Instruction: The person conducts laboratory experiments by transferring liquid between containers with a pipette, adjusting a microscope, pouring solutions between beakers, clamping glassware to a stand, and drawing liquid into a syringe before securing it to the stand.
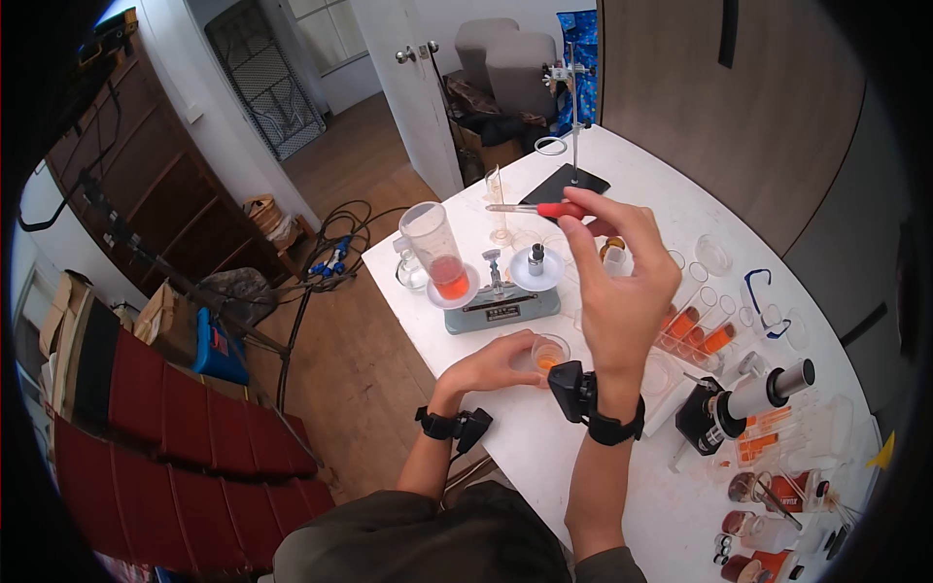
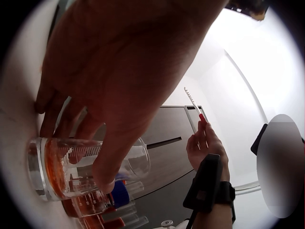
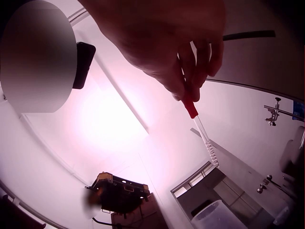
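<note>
My right hand (image 1: 627,282) is raised above the table and pinches the red bulb of a glass dropper (image 1: 515,208) between thumb and fingers. The dropper lies nearly level in the head view; its ridged glass tube (image 3: 209,148) shows in the right wrist view. Down on the table, my left hand (image 1: 501,362) holds a small glass beaker (image 2: 95,164) with a shallow layer of orange liquid, thumb on one side and fingers on the other. Just beyond stands a blue-grey pan balance (image 1: 502,313). Its left pan bears a tall clear cup (image 1: 442,257) of red-orange liquid, its right pan a metal weight (image 1: 535,259).
Right of the hands are a rack of test tubes (image 1: 714,338) with orange liquid, a microscope (image 1: 719,413) and several bottles (image 1: 768,530). Behind the balance stand a glass cylinder (image 1: 499,219) and a ring stand (image 1: 575,126). Blue-framed glasses (image 1: 758,301) lie near the right edge.
</note>
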The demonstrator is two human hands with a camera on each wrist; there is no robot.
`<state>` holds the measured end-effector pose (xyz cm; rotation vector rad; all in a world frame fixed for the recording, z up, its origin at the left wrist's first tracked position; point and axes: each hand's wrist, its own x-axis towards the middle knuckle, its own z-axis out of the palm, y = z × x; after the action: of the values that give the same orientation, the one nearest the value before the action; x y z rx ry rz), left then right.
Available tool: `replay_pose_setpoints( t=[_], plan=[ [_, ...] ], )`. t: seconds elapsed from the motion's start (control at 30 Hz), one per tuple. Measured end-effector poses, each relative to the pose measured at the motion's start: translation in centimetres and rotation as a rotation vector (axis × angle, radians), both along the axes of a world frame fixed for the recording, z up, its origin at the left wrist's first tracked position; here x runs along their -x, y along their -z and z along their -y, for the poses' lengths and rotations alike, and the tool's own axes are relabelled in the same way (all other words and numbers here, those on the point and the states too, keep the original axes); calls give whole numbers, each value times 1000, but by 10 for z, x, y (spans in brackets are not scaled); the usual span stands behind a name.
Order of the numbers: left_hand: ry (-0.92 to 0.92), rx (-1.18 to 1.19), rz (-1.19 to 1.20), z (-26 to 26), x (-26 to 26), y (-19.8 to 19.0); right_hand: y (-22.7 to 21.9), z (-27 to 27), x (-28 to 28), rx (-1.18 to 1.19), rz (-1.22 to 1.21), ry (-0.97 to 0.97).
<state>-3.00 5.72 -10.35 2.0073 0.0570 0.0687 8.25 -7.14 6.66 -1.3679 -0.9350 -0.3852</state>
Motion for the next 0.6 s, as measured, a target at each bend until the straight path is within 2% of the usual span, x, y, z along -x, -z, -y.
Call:
replay_pose_setpoints(
  t=[0.1,0.27,0.4,0.47,0.6],
  plan=[
    [3,51,51,-1,1,1,1,-21,17,-57,51,-17],
    [14,162,37,4,14,-26,12,-45,30,-72,106,-72],
    [39,124,34,3,16,-27,16,-50,33,-53,107,-78],
    [53,116,119,3,16,-23,17,-51,32,-52,113,-68],
    [44,73,70,3,16,-27,18,-51,30,-62,136,-41]
  ],
)
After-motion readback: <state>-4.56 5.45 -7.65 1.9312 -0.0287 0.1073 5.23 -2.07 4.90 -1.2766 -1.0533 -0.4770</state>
